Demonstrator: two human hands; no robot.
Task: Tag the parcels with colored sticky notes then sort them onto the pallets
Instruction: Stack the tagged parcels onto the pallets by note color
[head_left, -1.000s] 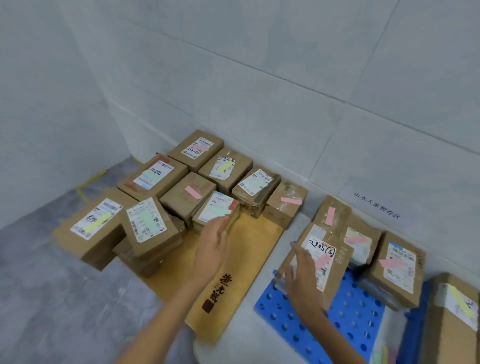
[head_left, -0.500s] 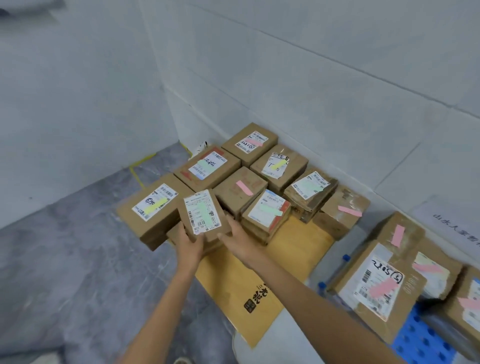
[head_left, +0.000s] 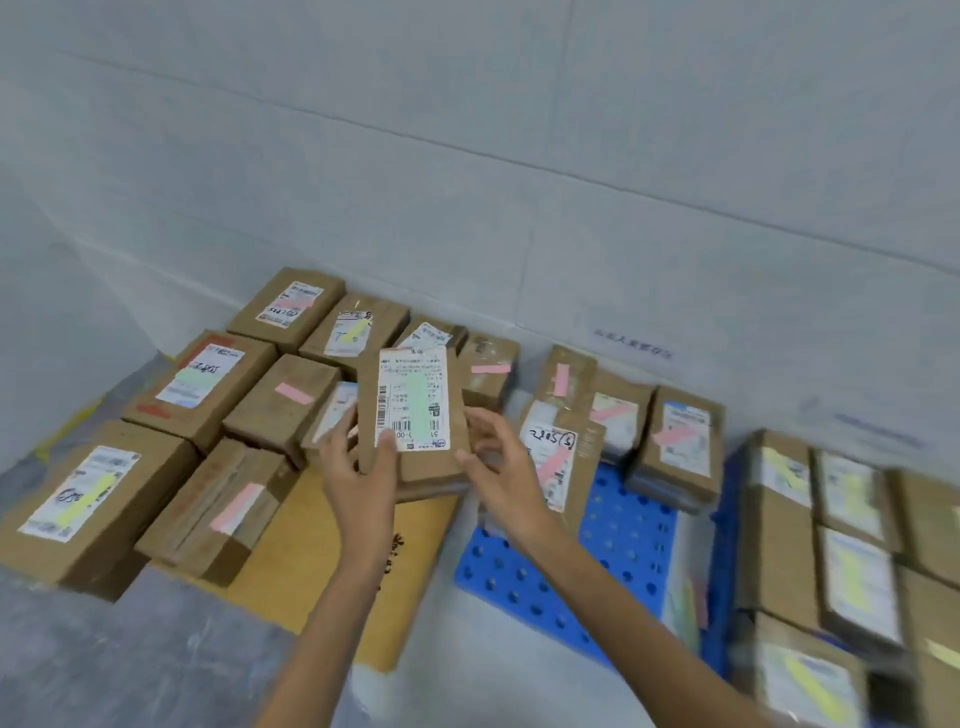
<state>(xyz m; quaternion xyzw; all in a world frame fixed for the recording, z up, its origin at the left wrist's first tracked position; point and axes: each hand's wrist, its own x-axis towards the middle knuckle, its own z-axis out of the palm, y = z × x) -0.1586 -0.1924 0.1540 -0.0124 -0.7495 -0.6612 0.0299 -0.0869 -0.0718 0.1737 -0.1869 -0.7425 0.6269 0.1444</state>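
My left hand (head_left: 358, 483) & right hand (head_left: 501, 486) both grip the green-tagged parcel (head_left: 415, 415), fingers curled on its edges, lifted above the cardboard pallet (head_left: 317, 561); blue pallet (head_left: 628, 525) at 3 o'clock.

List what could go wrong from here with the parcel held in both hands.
1. The green-tagged parcel is pinched only near its lower edge by the left hand and right hand; it might tip or drop onto the boxes below.
2. Its pale green note blends into the label, so a colour mix-up seems possible; the parcels on the blue pallet carry pink notes.
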